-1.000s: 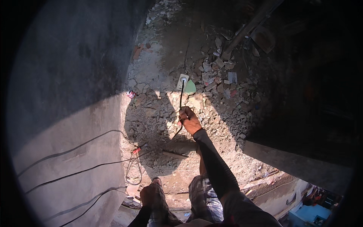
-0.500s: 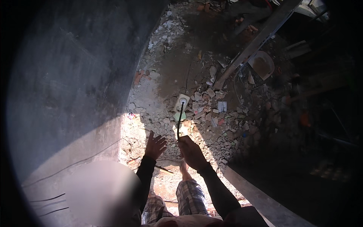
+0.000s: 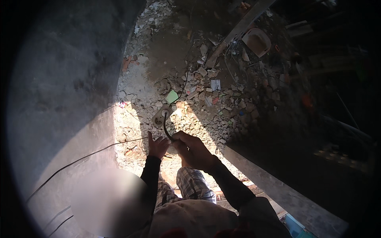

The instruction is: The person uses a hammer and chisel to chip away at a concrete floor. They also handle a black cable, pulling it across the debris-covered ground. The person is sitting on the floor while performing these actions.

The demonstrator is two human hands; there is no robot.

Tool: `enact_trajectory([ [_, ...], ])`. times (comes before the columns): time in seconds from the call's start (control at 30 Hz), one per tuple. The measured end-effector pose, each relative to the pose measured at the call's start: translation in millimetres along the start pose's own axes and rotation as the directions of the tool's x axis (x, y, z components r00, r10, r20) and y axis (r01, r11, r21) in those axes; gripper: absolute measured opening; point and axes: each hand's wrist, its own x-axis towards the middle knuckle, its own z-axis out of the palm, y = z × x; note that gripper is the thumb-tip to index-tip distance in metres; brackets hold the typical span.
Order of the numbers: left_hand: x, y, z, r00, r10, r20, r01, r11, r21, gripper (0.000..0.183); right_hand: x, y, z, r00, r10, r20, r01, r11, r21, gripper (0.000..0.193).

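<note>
My right hand (image 3: 193, 150) is closed around a black cable (image 3: 166, 129). From the fist the cable curves up to a plug seated in a pale multi-outlet socket block (image 3: 162, 116). The block sits tilted ahead of my hands; I cannot tell if it hangs or touches the rubble. My left hand (image 3: 158, 147) is just left of the right one, fingers apart and thumb raised, holding nothing I can see. Beyond the block lies a light green flat piece (image 3: 172, 97). A dark thin cord runs away over the ground past it.
Broken rubble (image 3: 206, 91) covers the ground. A grey wall (image 3: 71, 95) stands at left, with a long dark wire (image 3: 79, 160) across it. A slanted beam (image 3: 238, 31) and a pale basin-like container (image 3: 257, 42) are at far right. A grey slab edge (image 3: 278, 190) rises at right.
The socket block has come closer to me, from beyond the green piece to this side of it, with the cable in my right hand. My two hands are closer together. The view has shifted.
</note>
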Motion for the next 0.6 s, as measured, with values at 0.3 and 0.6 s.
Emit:
enact_trajectory([
  [0.3, -125.4, -14.9, 52.0, 0.990, 0.014, 0.138, 0.009, 0.986, -0.166, 0.115, -49.1, -10.2, 54.7, 0.998, 0.000, 0.070, 0.006, 0.995, -0.097, 0.015],
  [0.6, -149.8, -33.7, -13.9, 0.978, -0.151, 0.147, 0.147, 0.988, 0.036, 0.094, -91.6, -33.8, 71.0, 0.977, 0.062, 0.206, -0.010, 0.969, -0.246, 0.016],
])
